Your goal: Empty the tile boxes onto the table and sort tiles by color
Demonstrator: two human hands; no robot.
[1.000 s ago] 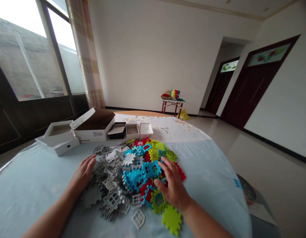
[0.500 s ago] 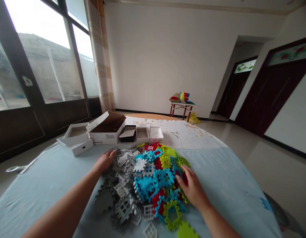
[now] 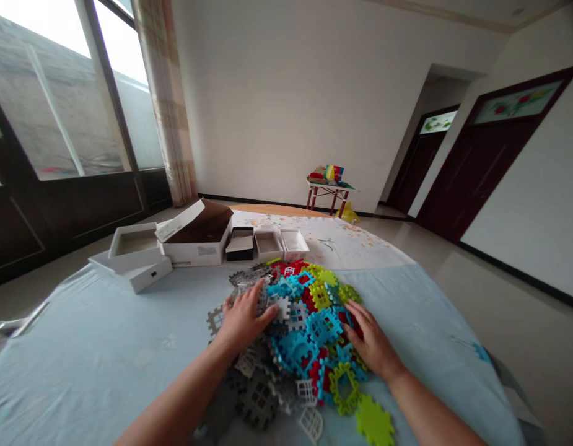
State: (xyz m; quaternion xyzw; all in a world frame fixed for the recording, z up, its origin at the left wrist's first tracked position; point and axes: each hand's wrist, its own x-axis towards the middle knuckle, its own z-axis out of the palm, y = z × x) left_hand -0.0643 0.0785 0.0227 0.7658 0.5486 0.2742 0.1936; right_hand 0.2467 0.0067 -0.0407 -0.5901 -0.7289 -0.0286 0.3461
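A heap of plastic interlocking building pieces [image 3: 295, 350] lies in front of me, grey and white on its left, blue, red and lime green on its right. My left hand [image 3: 245, 314] rests over the grey and white pieces with its fingers spread, covering some of them. On the right edge of the heap, my right hand [image 3: 368, 337] touches the red and green pieces, fingers stretched and apart. Neither hand grips a piece. Nearest me lie a lime green toothed plate [image 3: 375, 421] and a white window-grid piece [image 3: 311, 424].
Behind the heap stand a large open white box [image 3: 193, 253], a black box [image 3: 240, 253], small white boxes [image 3: 295, 253] and white lids at the left. The round table bears a pale blue cloth [image 3: 128, 347]. A small table [image 3: 332, 186] with colourful items stands by the wall.
My left hand has moved from the heap's left edge to the right, over the grey pieces, which are bunched closer together. My right hand stays at the right edge. The view has turned slightly.
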